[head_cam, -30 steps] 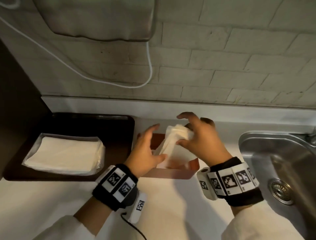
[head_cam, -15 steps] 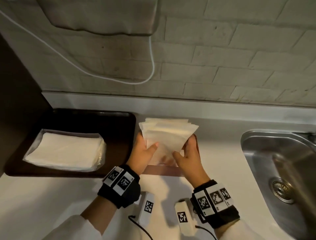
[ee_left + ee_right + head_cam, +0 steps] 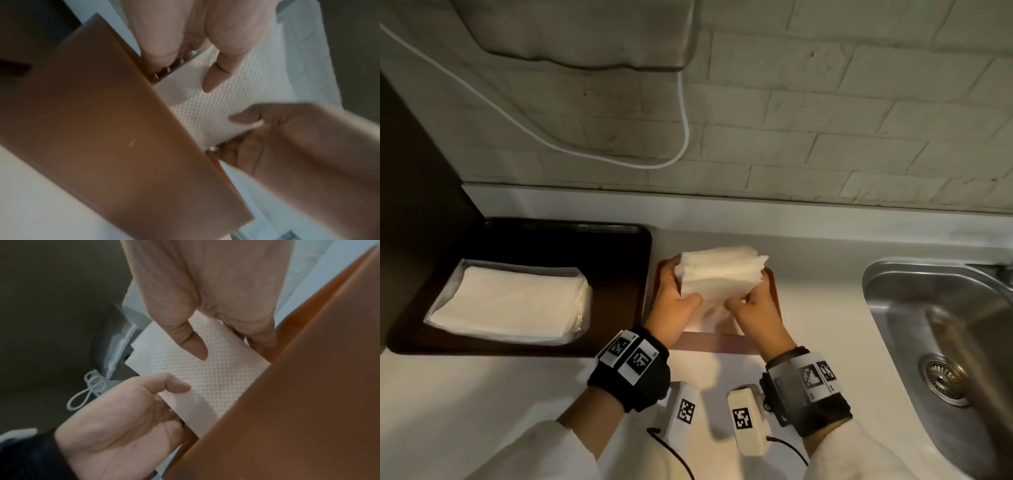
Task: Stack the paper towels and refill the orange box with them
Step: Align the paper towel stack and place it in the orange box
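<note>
I see the left hand and right hand both pinching the towels, thumbs on top. Stack sits frame centre, partly inside the box on the worktop.

Pale brick wall behind, white cable looping across. White tabletop below; steel sink at right, dark tray at left. Dim light.
</note>
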Demonstrator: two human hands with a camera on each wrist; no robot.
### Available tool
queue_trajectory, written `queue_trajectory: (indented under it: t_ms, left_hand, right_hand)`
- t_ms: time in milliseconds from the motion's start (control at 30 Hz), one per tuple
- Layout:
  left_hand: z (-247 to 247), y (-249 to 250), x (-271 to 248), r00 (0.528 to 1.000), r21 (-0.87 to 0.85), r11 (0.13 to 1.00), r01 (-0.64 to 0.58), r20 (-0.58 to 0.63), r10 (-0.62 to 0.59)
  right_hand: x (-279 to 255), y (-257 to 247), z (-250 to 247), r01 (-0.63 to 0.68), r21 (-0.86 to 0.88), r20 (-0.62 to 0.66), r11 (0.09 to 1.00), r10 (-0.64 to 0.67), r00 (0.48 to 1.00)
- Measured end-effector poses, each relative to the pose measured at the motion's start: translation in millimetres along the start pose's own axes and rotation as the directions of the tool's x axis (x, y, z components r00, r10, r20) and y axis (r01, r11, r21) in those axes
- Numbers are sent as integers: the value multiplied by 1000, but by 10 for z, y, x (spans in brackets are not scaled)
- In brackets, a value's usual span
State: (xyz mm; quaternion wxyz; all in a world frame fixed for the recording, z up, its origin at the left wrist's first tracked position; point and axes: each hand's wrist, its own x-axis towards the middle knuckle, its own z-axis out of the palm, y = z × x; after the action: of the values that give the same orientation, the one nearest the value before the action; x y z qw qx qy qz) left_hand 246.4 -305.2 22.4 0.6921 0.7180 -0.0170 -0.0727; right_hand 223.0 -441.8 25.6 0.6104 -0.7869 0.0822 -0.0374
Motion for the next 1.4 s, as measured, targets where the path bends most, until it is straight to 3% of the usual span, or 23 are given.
queue_trajectory:
  t_ms: [167,400,567,767,967,1067,1167,1300,1400]
  left_hand:
    - [-23,43,1,1000,10,1000,10,18,-10]
    - [-77,77,-7,1000,106,994,-6,28,3]
    - [-53,125,-6,999,129,991,-41,10,40]
    - [6,122,-103,999,228,972,-53,16,51]
    - [0,142,-118,996,201,977,-68,-36,76]
    - [-47,155,-73,998,109,993,-51,-23,53]
    - [-8,141,-73,999,128,991,-46,15,45]
    - [3,140,-47,994,173,979,-107,-11,110]
    - [-39,89,-29,998,158,985,-63,2,63]
  right_hand:
    - [52,-73,-15,62,24,-48,998,-61,997]
    - [11,-68,-8,-7,87,77,996,0,997]
    - [20,-70,-45,50,77,-13,996,-49,999]
    - [-100,-85,-10,53,71,59,996,-58,997]
    - [-111,-54,-34,118,-25,-42,993,-119,992]
    - [-79,-31,-19,67,43,-11,997,-67,998]
    - [-112,-130,-1,70,34,66,997,-72,995]
    - [-40,-78,-37,88,6,-39,996,-87,995]
    - [-13,-36,-50,36,34,-6,999,-36,999]
